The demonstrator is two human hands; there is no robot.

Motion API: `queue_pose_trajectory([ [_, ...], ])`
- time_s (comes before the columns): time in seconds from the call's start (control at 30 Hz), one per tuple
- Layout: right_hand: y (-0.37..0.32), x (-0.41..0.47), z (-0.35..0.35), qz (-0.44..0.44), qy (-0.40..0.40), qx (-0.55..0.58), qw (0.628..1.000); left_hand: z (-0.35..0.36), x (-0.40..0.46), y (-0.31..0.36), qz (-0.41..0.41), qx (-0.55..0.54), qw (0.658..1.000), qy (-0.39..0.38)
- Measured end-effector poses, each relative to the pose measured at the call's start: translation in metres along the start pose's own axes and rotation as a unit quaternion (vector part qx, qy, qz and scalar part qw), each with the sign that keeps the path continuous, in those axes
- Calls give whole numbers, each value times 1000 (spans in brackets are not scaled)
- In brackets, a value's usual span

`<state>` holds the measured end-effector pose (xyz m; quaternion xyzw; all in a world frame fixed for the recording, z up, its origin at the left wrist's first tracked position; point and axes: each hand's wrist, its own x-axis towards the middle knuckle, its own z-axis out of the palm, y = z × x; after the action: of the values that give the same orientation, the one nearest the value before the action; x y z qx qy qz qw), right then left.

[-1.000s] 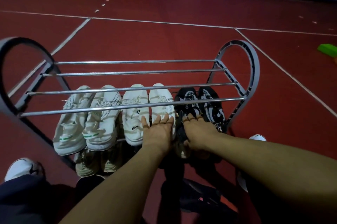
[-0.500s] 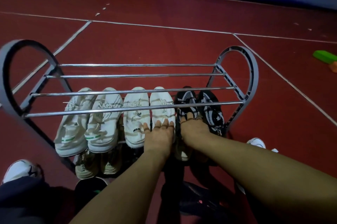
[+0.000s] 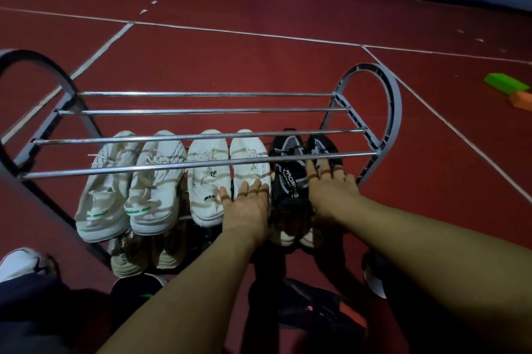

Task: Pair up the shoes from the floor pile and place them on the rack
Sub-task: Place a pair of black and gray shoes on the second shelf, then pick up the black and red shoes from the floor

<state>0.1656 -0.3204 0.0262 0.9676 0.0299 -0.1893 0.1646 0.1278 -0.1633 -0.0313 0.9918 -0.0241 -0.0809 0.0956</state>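
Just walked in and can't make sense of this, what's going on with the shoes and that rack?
A person is arranging shoes on a grey shoe rack. The left hand lies flat on the heel of a white shoe, and the right hand lies flat on the right shoe of a black pair. Two more white pairs sit to the left on the same shelf. More shoes show on the shelf below, and dark shoes lie on the floor near the person.

Head view — downward, near rack (image 3: 385, 112)
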Motion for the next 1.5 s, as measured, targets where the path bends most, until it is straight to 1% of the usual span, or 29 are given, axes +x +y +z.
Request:
queue_pose_trajectory([
  [0.07,16,2,-1,40,-39,-31,998,0,0,-1,5,-4,1000,1],
  [0.1,22,4,2,38,-44,-31,998,-1,0,-2,10,-2,1000,0],
  [0.27,31,10,13,-34,1,28,999,-4,-4,-9,30,15,999,-20],
  [0.37,39,5,19,-83,38,39,995,-1,-3,-8,27,16,999,-14],
  [0.43,44,2,20,-94,43,43,994,-1,-3,-5,26,16,999,-18],
  [0.57,37,3,20,-66,23,55,996,-4,-6,-3,28,18,999,-28],
  [0.6,33,0,25,-47,34,72,996,-4,-8,-3,32,24,999,-31],
  [0.67,20,-15,42,6,79,146,986,-4,-15,-5,52,37,997,-34],
  [0.7,11,-24,55,34,101,191,976,-3,-19,-6,63,34,997,-24],
  [0.77,-10,-45,84,66,131,249,957,2,-32,-8,74,31,997,20],
  [0.8,-22,-55,100,63,143,257,954,6,-40,-8,75,40,995,44],
  [0.87,-43,-71,133,25,149,245,958,18,-60,-9,71,68,992,78],
  [0.93,-54,-80,162,-21,97,214,972,31,-80,-10,77,83,989,91],
  [1.0,-56,-84,182,-42,15,191,981,43,-96,-8,103,86,988,82],
  [1.07,-53,-85,195,-27,-43,198,979,53,-106,-6,122,73,988,56],
  [1.1,-52,-85,202,-10,-66,207,976,60,-110,-7,115,56,991,40],
  [1.17,-48,-86,212,37,-106,211,971,75,-117,-12,65,23,998,10],
  [1.23,-47,-84,222,84,-144,197,966,100,-126,-23,-6,-14,999,-44],
  [1.3,-52,-81,229,106,-160,182,965,124,-141,-37,-52,-30,995,-81],
  [1.33,-55,-76,230,106,-158,169,967,133,-147,-43,-70,-28,994,-81],
  [1.37,-59,-73,234,103,-161,154,969,143,-157,-48,-86,-32,993,-73],
  [1.4,-61,-70,234,106,-156,146,971,149,-165,-52,-88,-37,995,-39],
  [1.5,-63,-64,235,128,-138,128,974,162,-188,-57,-71,-54,992,88],
])
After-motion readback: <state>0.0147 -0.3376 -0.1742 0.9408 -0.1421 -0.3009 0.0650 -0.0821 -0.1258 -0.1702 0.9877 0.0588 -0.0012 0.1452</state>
